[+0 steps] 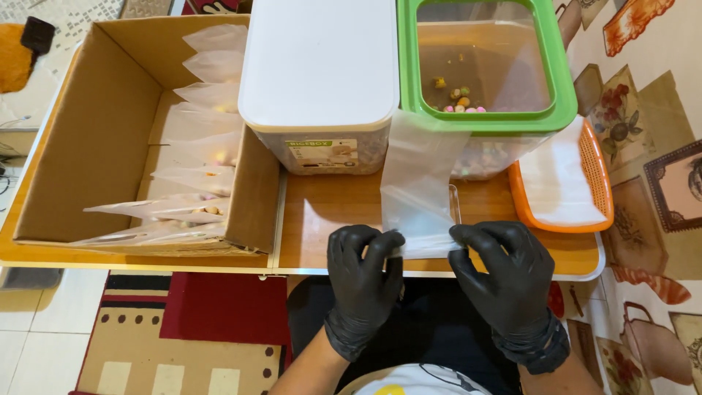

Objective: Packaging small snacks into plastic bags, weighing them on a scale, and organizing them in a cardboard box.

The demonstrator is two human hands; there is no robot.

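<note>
Clear plastic bag (pixel 418 183) between gloved hands

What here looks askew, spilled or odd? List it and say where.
Nothing is spilled or damaged. The one loose end: the clear plastic bag held by the left hand and right hand drapes over the rim of the green-rimmed container. The packed bags lean unevenly in the cardboard box.

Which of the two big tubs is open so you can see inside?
The green-rimmed clear plastic tub on the right: its top is open, with small colourful pieces at the bottom. The white-lidded tub beside it is shut.
</note>
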